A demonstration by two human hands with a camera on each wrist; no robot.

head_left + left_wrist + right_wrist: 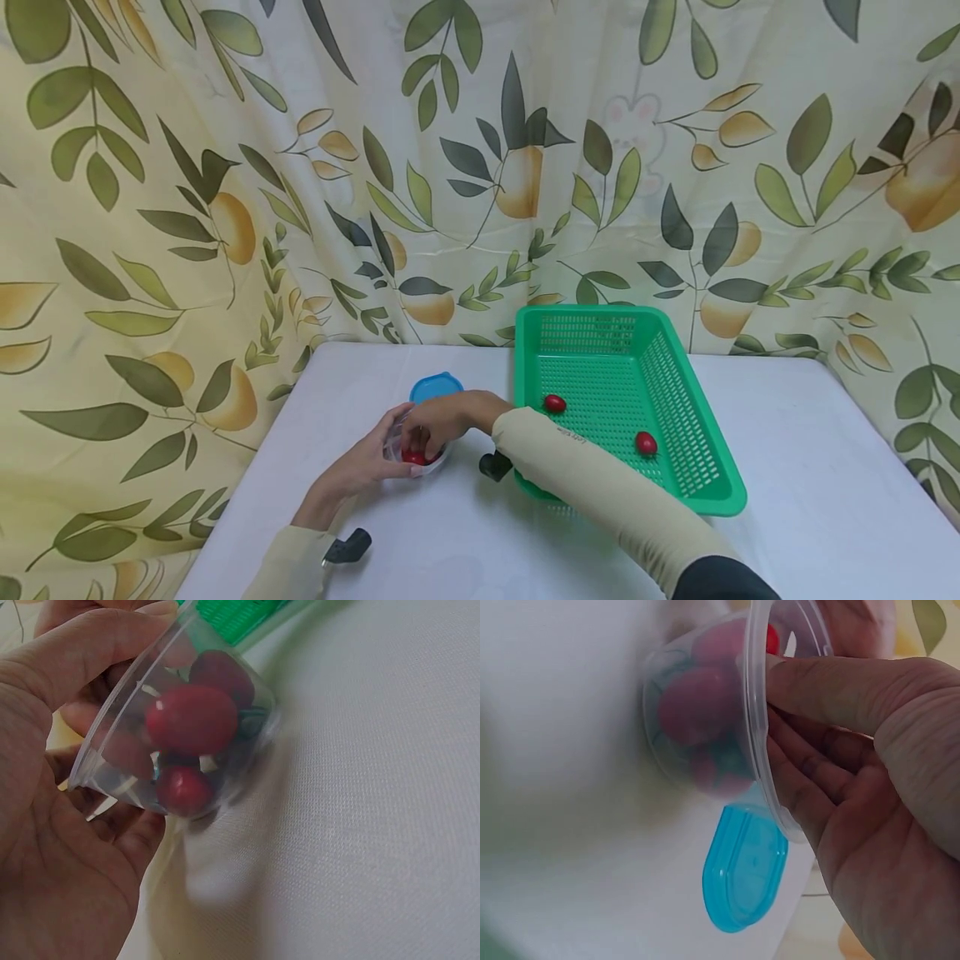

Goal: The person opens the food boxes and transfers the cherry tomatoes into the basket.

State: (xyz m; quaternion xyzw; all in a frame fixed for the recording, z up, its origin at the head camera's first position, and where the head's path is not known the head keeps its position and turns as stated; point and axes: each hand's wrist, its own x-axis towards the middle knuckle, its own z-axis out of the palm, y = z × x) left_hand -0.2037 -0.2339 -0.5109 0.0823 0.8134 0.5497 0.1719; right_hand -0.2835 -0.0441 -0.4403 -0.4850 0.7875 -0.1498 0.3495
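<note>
My left hand grips a small clear plastic tub, its thumb and fingers around the side near the rim. Several red cherry tomatoes with bits of green lie inside, seen through the wall. From above, my right hand reaches into the tub's mouth. Its thumb and fingers are bent together at a cherry tomato just inside the rim and appear to pinch it; the fingertips are partly hidden. Behind the tub on the table lies a blue lid.
A green plastic basket stands to the right, under and beyond my right forearm. Two cherry tomatoes lie in it, one at the left and one nearer the front. A leaf-patterned curtain hangs behind the white table.
</note>
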